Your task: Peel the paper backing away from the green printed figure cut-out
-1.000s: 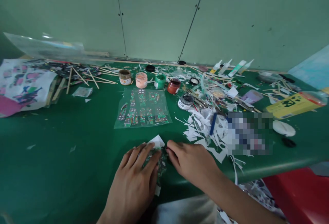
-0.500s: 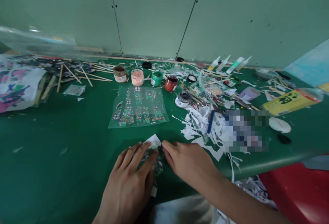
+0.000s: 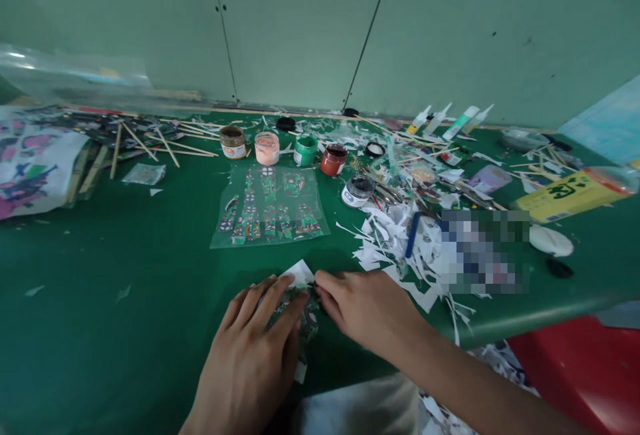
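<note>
My left hand point(image 3: 253, 348) lies flat with its fingers stretched over a small printed paper cut-out point(image 3: 300, 275) at the near edge of the green table point(image 3: 125, 262). My right hand point(image 3: 367, 308) sits just right of it, its fingertips pinched at the cut-out's edge. Most of the cut-out is hidden under my fingers; a white corner shows above them. Further back lies a clear plastic sheet point(image 3: 270, 208) carrying several printed cut-outs.
Small paint jars, brown point(image 3: 233, 142), pink point(image 3: 267, 148), green point(image 3: 305, 150), red point(image 3: 333, 160) and grey point(image 3: 357, 191), stand behind the sheet. White paper scraps point(image 3: 395, 235), glue tubes point(image 3: 460, 122), wooden sticks point(image 3: 165, 145), a yellow box point(image 3: 565, 196) and printed sheets point(image 3: 35, 168) litter the table.
The view has shifted slightly; both hands stay on the cut-out in nearly the same pose.
</note>
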Motion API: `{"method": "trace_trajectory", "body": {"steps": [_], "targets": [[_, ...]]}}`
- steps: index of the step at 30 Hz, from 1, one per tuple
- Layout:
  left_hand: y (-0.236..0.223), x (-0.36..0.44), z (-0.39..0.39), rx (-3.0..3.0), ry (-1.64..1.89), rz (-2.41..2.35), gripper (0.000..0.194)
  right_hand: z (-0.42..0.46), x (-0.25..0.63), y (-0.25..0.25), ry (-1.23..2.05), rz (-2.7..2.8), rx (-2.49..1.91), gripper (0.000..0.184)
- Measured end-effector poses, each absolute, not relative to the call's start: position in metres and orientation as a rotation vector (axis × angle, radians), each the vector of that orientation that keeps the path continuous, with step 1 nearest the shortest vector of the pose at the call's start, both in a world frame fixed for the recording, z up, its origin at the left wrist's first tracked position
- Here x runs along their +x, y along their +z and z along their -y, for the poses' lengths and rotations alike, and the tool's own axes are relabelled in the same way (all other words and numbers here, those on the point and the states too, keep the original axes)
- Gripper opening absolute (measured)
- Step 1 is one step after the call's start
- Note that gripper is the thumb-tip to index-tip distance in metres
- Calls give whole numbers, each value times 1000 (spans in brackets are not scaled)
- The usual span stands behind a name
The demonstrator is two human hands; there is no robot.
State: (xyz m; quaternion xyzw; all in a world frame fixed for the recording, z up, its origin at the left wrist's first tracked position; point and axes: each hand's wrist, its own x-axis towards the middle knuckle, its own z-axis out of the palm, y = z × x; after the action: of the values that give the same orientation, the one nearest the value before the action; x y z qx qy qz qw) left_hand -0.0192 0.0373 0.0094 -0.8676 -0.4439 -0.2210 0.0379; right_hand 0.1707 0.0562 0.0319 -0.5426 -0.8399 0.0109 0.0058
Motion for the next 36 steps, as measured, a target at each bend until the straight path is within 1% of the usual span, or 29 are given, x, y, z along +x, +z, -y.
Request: {"method": "trace_trajectory", "body": {"steps": [4,13,17,24,31,33,36], "targets": [[10,-19,-37,-2649,-663,1368,30,-56,171,32,37,2631,-1658,20],[9,-20,-37,-2656,-670,1362,30,-53,168,32,18,2600,-1717,21],[9,-19,-38,-2658,-664,1352,30,-52,164,37,18,2659,-1761,18],[10,-19,-38,-2661,-665,1367,30,-51,163,42,7,2798,-1727,21],[15,-20,-37,-2632,-642,1350,30,-48,175,46,19,2806,-1784,16],[20,-26,-42,-2636,-591,1337,33,-49,183,50,47,2804,-1760,17],[27,-38,-57,-2786,-545,1161,49,-49,193,55,71,2751,-1680,21]]}}
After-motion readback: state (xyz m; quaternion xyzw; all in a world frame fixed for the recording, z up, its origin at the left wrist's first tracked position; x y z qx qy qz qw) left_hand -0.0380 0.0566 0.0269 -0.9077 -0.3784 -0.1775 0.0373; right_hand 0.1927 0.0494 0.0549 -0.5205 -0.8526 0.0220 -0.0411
